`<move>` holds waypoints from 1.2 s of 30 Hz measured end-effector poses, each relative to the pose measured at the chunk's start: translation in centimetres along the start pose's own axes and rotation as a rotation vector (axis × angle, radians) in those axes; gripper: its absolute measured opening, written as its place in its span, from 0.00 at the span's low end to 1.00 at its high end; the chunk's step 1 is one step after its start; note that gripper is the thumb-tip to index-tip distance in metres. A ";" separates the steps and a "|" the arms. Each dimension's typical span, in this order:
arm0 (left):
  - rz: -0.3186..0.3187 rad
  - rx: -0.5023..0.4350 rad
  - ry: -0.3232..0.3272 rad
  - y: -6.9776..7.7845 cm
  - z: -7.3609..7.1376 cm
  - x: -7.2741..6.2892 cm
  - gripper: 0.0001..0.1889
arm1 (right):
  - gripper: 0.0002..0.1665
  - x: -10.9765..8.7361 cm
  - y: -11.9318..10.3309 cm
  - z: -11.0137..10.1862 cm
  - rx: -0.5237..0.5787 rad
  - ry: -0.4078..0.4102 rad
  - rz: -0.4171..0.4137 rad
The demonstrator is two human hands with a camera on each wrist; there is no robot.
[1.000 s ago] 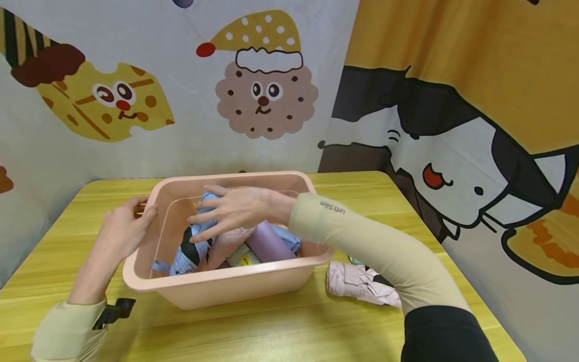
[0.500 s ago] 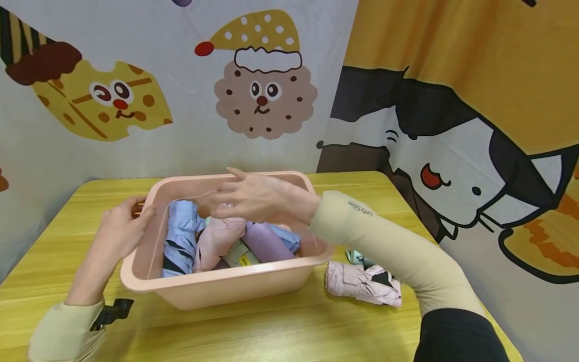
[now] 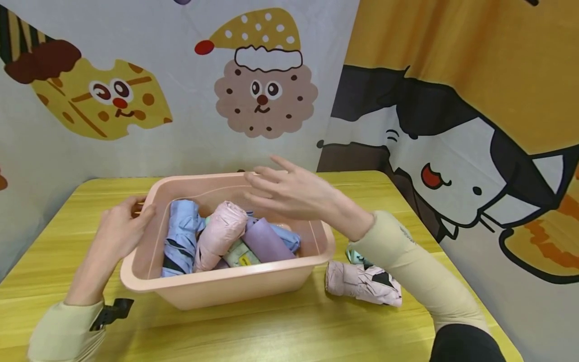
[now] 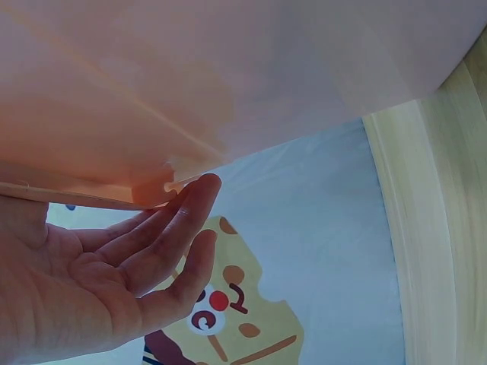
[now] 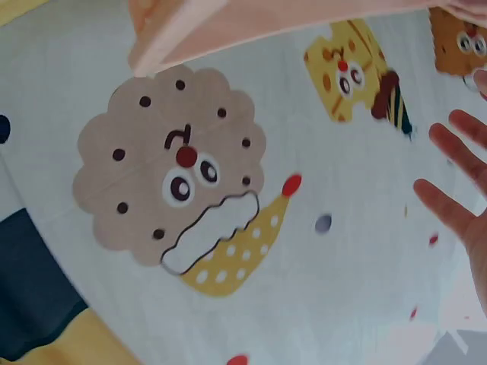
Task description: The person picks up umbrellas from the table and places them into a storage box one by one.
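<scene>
A pink plastic tub (image 3: 221, 281) stands on the table, its rim gripped at the left end by my left hand (image 3: 122, 229). In the left wrist view, the left fingers (image 4: 171, 243) lie under the rim. Inside the tub, a rolled blue fabric bundle with black patches (image 3: 181, 236), which looks like a folded umbrella, lies at the left. Beside it leans a similar pink bundle (image 3: 221, 234), then a smooth purple roll (image 3: 267, 241). My right hand (image 3: 298, 193) hovers over the tub's back right, fingers spread, holding nothing; the right wrist view shows its fingers (image 5: 449, 209) apart from anything.
A grey-green packet with a yellow label (image 3: 239, 255) and another blue bundle (image 3: 288, 237) also lie in the tub. On the table (image 3: 253, 332) to the right rest a pink-and-black fabric bundle (image 3: 357, 282) and a partly hidden teal thing (image 3: 355, 256). A printed curtain (image 3: 181, 156) hangs behind.
My right hand has left the blue bundle, which now lies along the tub's left side, and has moved right and up. The left hand has stayed at the rim.
</scene>
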State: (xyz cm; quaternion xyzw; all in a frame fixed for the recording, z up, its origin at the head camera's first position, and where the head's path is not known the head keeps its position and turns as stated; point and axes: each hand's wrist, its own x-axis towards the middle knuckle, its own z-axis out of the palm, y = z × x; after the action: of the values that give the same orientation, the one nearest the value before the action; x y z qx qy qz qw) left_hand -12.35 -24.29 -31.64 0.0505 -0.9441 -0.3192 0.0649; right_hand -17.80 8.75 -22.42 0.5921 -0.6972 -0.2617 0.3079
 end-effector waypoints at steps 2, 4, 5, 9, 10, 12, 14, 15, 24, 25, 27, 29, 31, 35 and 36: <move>0.001 0.001 0.001 0.0 0.0 0.0 0.31 | 0.24 -1.1 -0.1 -0.2 -0.010 0.042 0.022; 0.001 0.001 0.003 0.0 0.0 0.0 0.31 | 0.25 -2.2 -0.2 -0.1 -0.005 0.105 0.049; 0.000 0.001 0.003 0.0 0.0 0.0 0.31 | 0.25 -2.7 -0.3 -0.1 0.001 0.132 0.064; -0.004 0.004 0.001 -0.1 0.0 0.1 0.32 | 0.27 -4.8 -0.6 0.5 0.027 0.197 0.129; -0.006 0.004 0.000 -0.1 0.0 0.1 0.32 | 0.27 -5.4 -0.6 0.7 0.035 0.205 0.149; -0.008 0.001 -0.004 -0.1 0.0 0.1 0.32 | 0.27 -6.7 -0.7 1.0 0.054 0.208 0.194; -0.010 -0.002 -0.006 -0.1 0.0 0.1 0.32 | 0.26 -8.0 -0.8 1.5 0.076 0.197 0.249; -0.010 -0.002 -0.006 -0.1 0.0 0.1 0.32 | 0.26 -8.7 -0.8 1.7 0.090 0.188 0.280; -0.017 -0.010 -0.014 -0.1 -0.1 0.1 0.33 | 0.25 -16.0 -1.0 4.0 0.207 0.019 0.570; -0.019 -0.011 -0.018 -0.1 -0.1 0.1 0.33 | 0.26 -16.7 -1.2 4.2 0.229 -0.022 0.600; -0.020 -0.011 -0.020 -0.1 -0.1 0.1 0.33 | 0.27 -17.9 -1.7 4.6 0.296 -0.111 0.658; -0.016 -0.010 -0.017 -0.1 -0.1 0.2 0.33 | 0.28 -19.0 -2.3 4.9 0.388 -0.220 0.710; -0.018 -0.009 -0.019 -0.1 -0.1 0.1 0.33 | 0.29 -19.9 -2.9 5.1 0.502 -0.347 0.759; -0.014 -0.006 -0.014 0.0 -0.1 0.1 0.32 | 0.33 -21.5 -3.8 5.3 0.782 -0.591 0.853; -0.012 -0.003 -0.011 0.0 -0.1 0.1 0.32 | 0.34 -21.8 -3.9 5.4 0.848 -0.635 0.865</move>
State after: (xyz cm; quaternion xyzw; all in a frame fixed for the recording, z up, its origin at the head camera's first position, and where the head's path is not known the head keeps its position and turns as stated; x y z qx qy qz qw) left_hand -12.44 -24.37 -31.57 0.0542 -0.9436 -0.3214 0.0576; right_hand -16.81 29.64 -31.57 0.2241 -0.9699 0.0198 -0.0933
